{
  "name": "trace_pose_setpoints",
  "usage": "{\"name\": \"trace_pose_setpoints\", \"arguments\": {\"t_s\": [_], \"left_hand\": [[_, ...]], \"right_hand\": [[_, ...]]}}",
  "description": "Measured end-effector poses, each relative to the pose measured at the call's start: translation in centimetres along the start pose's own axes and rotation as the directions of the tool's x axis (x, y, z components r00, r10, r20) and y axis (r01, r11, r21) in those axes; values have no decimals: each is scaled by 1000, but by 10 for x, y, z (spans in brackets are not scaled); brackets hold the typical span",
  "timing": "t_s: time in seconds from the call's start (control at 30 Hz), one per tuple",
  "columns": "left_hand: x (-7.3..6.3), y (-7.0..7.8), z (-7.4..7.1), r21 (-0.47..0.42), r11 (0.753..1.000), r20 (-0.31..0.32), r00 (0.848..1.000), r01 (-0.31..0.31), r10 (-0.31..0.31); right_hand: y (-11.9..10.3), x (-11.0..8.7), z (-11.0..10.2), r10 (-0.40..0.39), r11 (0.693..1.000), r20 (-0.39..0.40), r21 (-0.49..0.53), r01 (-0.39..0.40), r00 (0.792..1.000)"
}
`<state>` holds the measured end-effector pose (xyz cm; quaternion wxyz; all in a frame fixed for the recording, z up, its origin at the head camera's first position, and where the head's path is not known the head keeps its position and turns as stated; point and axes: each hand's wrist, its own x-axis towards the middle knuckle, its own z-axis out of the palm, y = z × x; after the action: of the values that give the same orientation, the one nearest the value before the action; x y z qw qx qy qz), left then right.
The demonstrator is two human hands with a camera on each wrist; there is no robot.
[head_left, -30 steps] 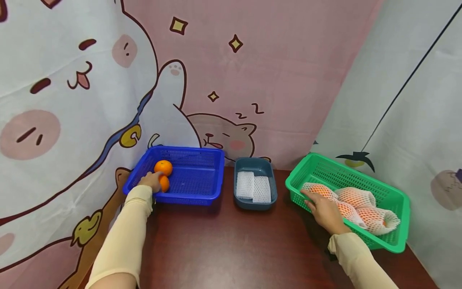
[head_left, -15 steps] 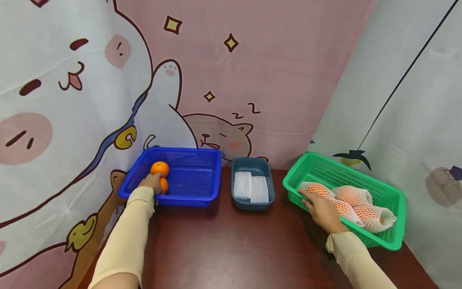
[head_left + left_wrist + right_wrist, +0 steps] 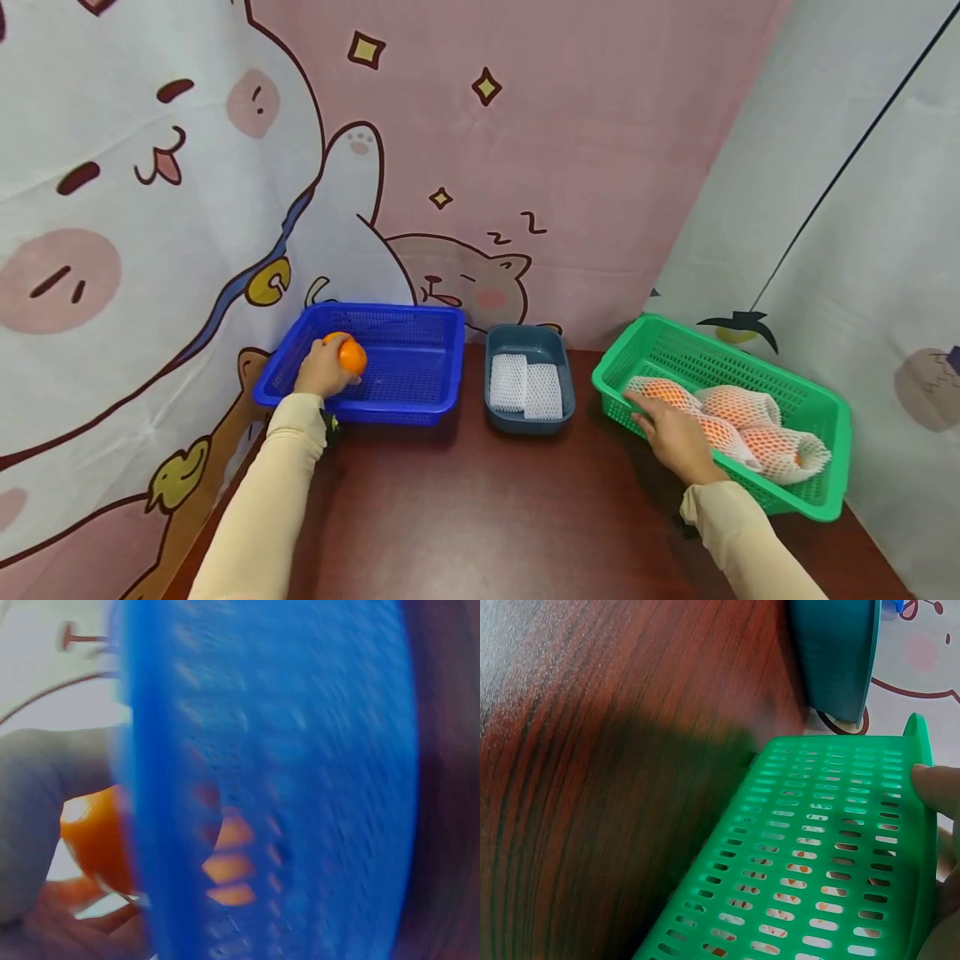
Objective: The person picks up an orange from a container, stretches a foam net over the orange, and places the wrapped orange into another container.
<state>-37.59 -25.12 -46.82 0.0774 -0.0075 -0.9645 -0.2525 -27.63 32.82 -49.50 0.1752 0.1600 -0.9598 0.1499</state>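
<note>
In the head view my left hand (image 3: 324, 367) grips an orange (image 3: 352, 358) over the left part of the blue basket (image 3: 408, 408). Another orange (image 3: 334, 337) shows partly behind it. From the left wrist, the blurred basket wall (image 3: 300, 750) covers part of the held orange (image 3: 94, 836), with thumb and fingers around it. My right hand (image 3: 678, 442) rests at the near rim of the green basket (image 3: 806, 396), fingers fairly straight, beside several oranges in white foam nets (image 3: 738, 408). The right wrist view shows a fingertip (image 3: 936, 786) at the rim of this basket (image 3: 810, 825).
A small dark teal bin (image 3: 528, 427) stands between the baskets, holding two stacks of white foam nets (image 3: 510, 383). All stand on a dark reddish-brown table (image 3: 480, 508). A cartoon-printed cloth (image 3: 585, 150) hangs close behind and along the sides.
My left hand has taken hold of an orange and lifted it slightly up and to the right. My right hand stays at the green basket's rim. The head view shifts slightly.
</note>
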Motion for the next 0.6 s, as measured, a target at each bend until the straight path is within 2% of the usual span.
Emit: {"name": "trace_pose_setpoints", "arguments": {"t_s": [0.17,0.33,0.47,0.6], "left_hand": [[-16,30,-3,-140,990,-136,991,1,-20],[-32,63,-3,-248,963,-236,971,-107,47],[-49,93,1,-328,925,-251,962,-193,111],[-69,118,11,-396,893,-227,965,-216,133]], "right_hand": [[0,-1,0,2,1000,0,-7,-2,1000],[1,0,1,1,1000,11,-4,-1,1000],[1,0,-1,2,1000,14,-4,-1,1000],[1,1,-1,-6,1000,12,-1,6,1000]]}}
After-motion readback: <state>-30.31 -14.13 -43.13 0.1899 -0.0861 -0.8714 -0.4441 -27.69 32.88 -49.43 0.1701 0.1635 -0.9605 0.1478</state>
